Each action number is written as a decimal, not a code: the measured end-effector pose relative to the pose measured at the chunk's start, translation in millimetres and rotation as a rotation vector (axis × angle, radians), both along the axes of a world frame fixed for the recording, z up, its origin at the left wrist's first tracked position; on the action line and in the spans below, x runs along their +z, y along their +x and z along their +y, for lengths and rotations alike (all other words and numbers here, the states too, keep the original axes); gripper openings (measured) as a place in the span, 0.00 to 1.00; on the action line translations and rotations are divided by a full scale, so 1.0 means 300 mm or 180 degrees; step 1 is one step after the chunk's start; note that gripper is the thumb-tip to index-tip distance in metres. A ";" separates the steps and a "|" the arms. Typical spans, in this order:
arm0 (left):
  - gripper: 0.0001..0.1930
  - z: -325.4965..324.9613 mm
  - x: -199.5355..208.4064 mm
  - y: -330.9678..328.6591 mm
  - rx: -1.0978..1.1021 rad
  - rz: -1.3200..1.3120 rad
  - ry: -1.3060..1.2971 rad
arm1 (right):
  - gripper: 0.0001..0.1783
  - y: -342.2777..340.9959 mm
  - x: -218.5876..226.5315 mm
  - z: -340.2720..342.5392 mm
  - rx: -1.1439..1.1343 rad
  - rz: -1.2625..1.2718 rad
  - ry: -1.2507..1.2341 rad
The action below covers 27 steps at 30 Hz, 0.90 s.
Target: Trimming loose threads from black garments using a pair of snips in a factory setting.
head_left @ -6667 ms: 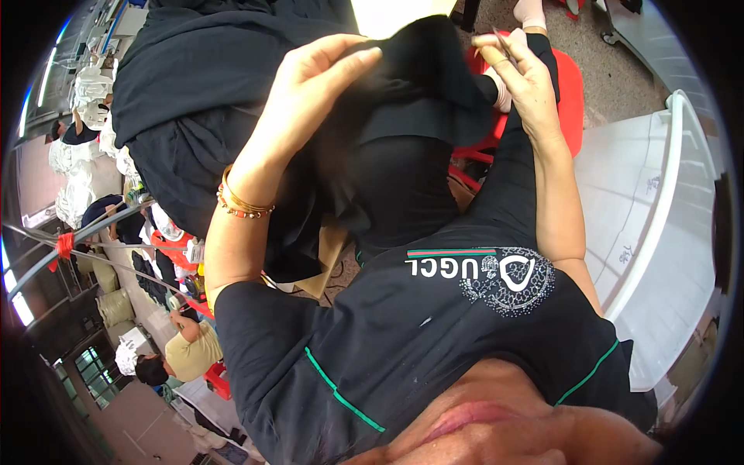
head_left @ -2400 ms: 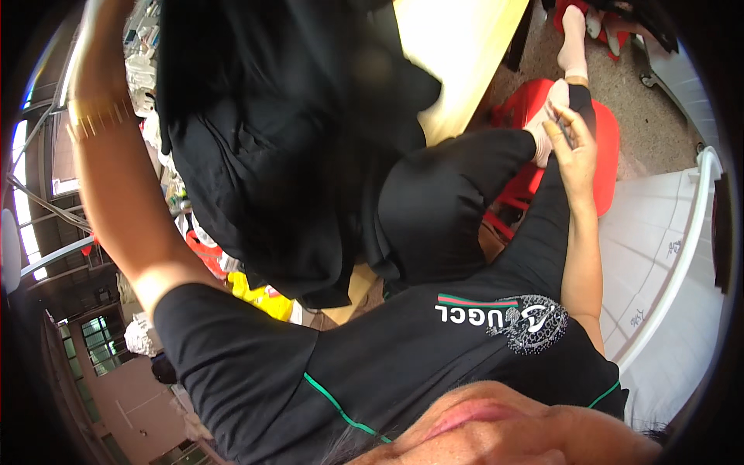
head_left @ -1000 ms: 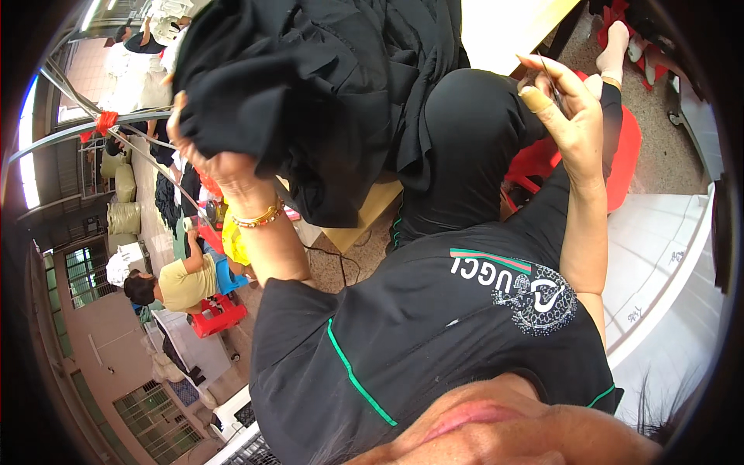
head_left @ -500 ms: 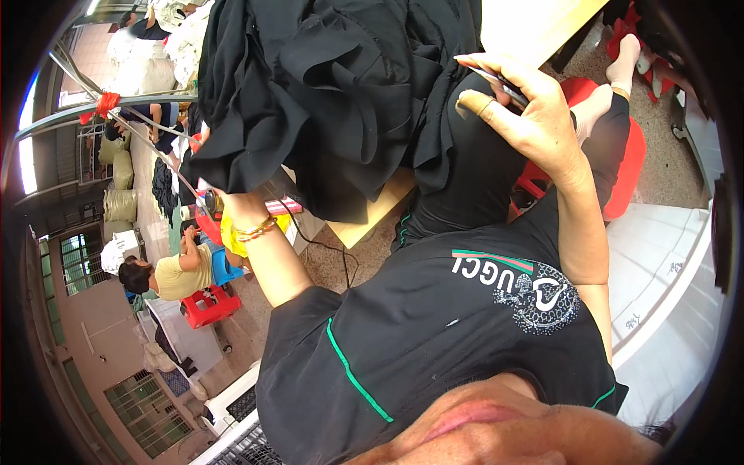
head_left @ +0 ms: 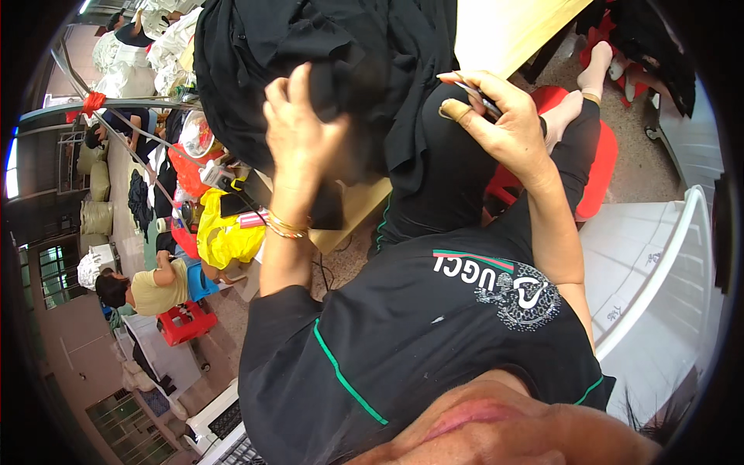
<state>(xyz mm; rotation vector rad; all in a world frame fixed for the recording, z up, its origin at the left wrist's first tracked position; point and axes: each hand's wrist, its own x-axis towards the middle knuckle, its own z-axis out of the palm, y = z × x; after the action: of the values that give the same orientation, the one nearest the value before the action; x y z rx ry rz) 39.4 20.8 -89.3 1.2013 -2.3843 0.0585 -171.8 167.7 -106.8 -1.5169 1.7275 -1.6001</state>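
A large heap of black cloth (head_left: 240, 70) covers the table in front of me and hangs over its near edge. My left hand (head_left: 298, 128) is over the near part of the heap, fingers spread and slightly blurred; I see nothing gripped in it. Beside it a loose fold of the cloth is smeared by motion. To the right of the heap, my right hand (head_left: 496, 116) is closed around small thread snips (head_left: 479, 99), with the metal tip pointing toward the cloth. A tan wrap covers one of its fingertips. The snips are mostly hidden by the fingers.
The pale table board (head_left: 504, 35) shows right of the heap. At left are a yellow plastic bag (head_left: 225, 232), a metal rail (head_left: 139, 102) and a seated co-worker (head_left: 159, 283) near a red stool (head_left: 186, 324). A white panelled bin (head_left: 643, 271) stands at my right.
My left hand has come off the far-left edge of the cloth and moved right across the heap. The lifted cloth has dropped, uncovering the yellow bag. My right hand keeps the snips.
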 end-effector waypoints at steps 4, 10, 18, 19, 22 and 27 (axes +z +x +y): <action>0.23 -0.163 0.020 0.066 -0.0483 0.0893 0.0615 | 0.14 -0.006 -0.005 0.017 0.0088 -0.0392 0.0005; 0.15 -0.106 0.279 0.052 -0.1200 0.3204 0.2193 | 0.13 -0.073 -0.031 0.089 0.0005 -0.0995 -0.0224; 0.06 0.193 0.251 -0.073 -0.2198 0.0728 -0.0693 | 0.12 -0.210 -0.009 0.157 -0.0844 -0.0990 -0.0992; 0.11 0.250 0.191 -0.099 -0.1965 0.1729 0.0861 | 0.12 -0.219 -0.014 0.160 -0.0858 -0.1060 -0.0983; 0.24 0.279 0.176 -0.094 -0.2065 0.1068 0.3084 | 0.12 -0.235 -0.026 0.173 -0.0945 -0.0938 -0.0946; 0.22 0.118 0.397 -0.068 -0.3414 -0.1753 0.2810 | 0.14 -0.227 -0.058 0.169 -0.0580 -0.0889 -0.0656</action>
<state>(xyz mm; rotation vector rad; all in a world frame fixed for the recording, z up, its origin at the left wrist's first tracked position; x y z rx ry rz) 19.1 56.2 29.7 -0.0516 -3.3484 -1.2306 -239.8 218.3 -124.1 -1.1745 1.6231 -2.0279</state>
